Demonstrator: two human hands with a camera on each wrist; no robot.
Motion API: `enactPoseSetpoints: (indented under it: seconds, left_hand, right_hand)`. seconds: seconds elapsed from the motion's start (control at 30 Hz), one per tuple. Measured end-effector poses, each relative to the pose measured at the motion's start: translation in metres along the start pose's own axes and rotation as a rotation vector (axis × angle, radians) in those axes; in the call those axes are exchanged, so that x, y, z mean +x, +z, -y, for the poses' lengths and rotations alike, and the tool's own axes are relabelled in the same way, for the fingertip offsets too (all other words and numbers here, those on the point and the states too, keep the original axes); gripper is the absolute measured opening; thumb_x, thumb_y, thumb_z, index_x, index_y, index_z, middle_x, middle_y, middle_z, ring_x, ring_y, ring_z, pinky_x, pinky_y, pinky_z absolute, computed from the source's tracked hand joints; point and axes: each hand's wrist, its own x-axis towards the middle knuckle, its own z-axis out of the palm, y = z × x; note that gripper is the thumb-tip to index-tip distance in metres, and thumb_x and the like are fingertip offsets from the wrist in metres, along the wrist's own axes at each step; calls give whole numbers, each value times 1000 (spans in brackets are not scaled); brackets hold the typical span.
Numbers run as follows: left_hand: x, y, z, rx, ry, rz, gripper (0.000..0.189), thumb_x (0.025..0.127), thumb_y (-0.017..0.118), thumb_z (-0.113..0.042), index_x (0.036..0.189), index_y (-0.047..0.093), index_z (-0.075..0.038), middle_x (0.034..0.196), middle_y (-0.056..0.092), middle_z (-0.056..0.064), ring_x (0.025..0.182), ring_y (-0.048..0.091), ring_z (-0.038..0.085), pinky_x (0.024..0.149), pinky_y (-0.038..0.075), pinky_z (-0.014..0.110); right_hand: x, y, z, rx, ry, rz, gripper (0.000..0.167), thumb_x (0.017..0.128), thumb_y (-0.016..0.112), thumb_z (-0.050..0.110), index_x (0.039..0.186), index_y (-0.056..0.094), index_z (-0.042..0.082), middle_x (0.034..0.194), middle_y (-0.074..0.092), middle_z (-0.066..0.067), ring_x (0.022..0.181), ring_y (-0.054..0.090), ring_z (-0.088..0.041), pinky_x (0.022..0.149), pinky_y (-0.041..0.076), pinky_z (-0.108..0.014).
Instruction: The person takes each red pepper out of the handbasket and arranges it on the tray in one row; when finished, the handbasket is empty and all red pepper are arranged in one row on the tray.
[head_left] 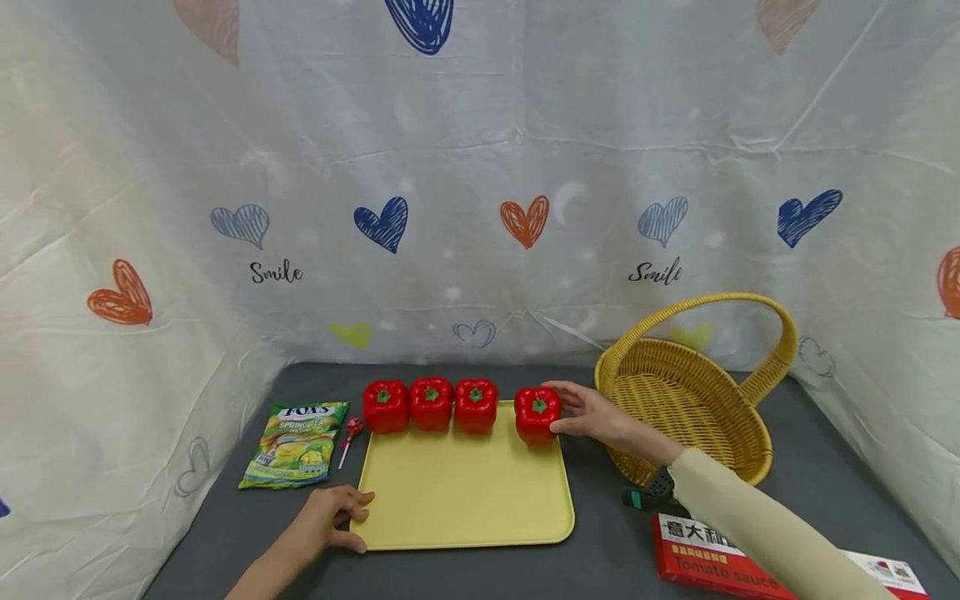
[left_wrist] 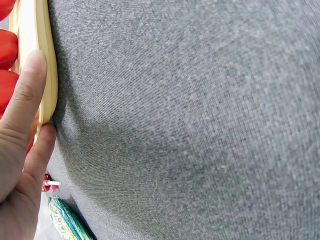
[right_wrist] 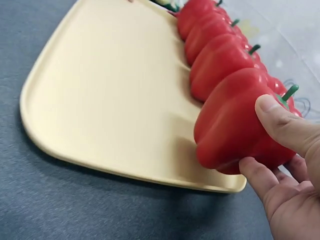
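Observation:
My right hand (head_left: 596,414) holds a red bell pepper (head_left: 537,414) over the back right corner of a pale yellow tray (head_left: 465,500). In the right wrist view the thumb lies across the pepper (right_wrist: 240,120) near its green stem, with fingers at its lower side. Three more red bell peppers (head_left: 431,404) stand in a row along the tray's back edge. At the front left corner, my left hand (head_left: 330,518) grips the tray's rim (left_wrist: 47,85), thumb and a fingertip showing on it in the left wrist view.
Left of the tray lie a lollipop (head_left: 350,435) and a green candy bag (head_left: 297,446) marked FOX'S. A yellow wicker basket (head_left: 697,408) with a tall handle stands tilted at the right. Under the right forearm lies a red tomato sauce box (head_left: 705,562).

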Motion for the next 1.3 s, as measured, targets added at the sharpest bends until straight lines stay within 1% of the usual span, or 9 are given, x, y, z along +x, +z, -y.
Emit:
enactPoseSetpoints:
  seconds: [0.23,0.47,0.67,0.87,1.0,1.1,1.2,1.3]
  left_hand:
    - [0,0,0,-19,10,3,39,58,88,-13,86,72,9,102,66,30,93,66,35,71,56,33]
    - [0,0,2,-10,38,4,40,59,88,-14,87,72,10,101,67,30,92,66,35,70,56,32]
    - [2,1,4,-6,54,2,41,60,88,-15,88,72,11,101,66,30,92,67,33,70,56,28]
    - [1,1,5,27,41,10,41,60,88,-18,87,73,10,100,67,28,92,67,33,69,56,28]
    - [4,1,6,55,53,5,41,60,88,-18,86,73,9,99,68,27,91,68,32,69,56,26]
    - [6,0,7,49,56,8,40,60,88,-17,86,73,9,100,68,28,92,67,32,69,56,28]
    - [6,-2,7,20,35,33,38,61,88,-15,87,72,9,101,67,29,93,67,35,70,57,32]
    - [5,-4,8,8,13,65,38,63,87,-15,88,72,9,104,66,30,94,66,36,71,56,33]
  right_hand:
    - [11,2,-4,49,9,-25,69,91,62,1,148,24,-3,148,32,-29,137,29,-43,97,45,-45]
    - [22,4,-5,64,24,8,68,93,60,0,150,21,-3,150,29,-29,138,27,-43,99,43,-47]
    - [29,5,-5,76,39,20,68,93,61,1,150,24,-1,151,28,-26,139,25,-41,100,42,-47]
    - [33,7,-7,58,46,6,70,91,64,4,150,26,0,151,29,-26,139,25,-42,101,40,-48]
    - [33,6,-6,25,14,-2,73,90,65,4,150,24,1,153,25,-23,141,21,-41,107,31,-50]
    - [33,5,-5,3,-9,-2,76,90,66,5,152,21,3,156,18,-21,143,16,-38,111,24,-51]
    - [32,6,-4,-12,-9,2,79,90,67,8,152,19,4,157,14,-21,144,12,-38,112,20,-52]
    - [29,7,-1,-41,-9,4,80,90,68,13,152,18,3,157,14,-21,144,11,-40,112,17,-53]
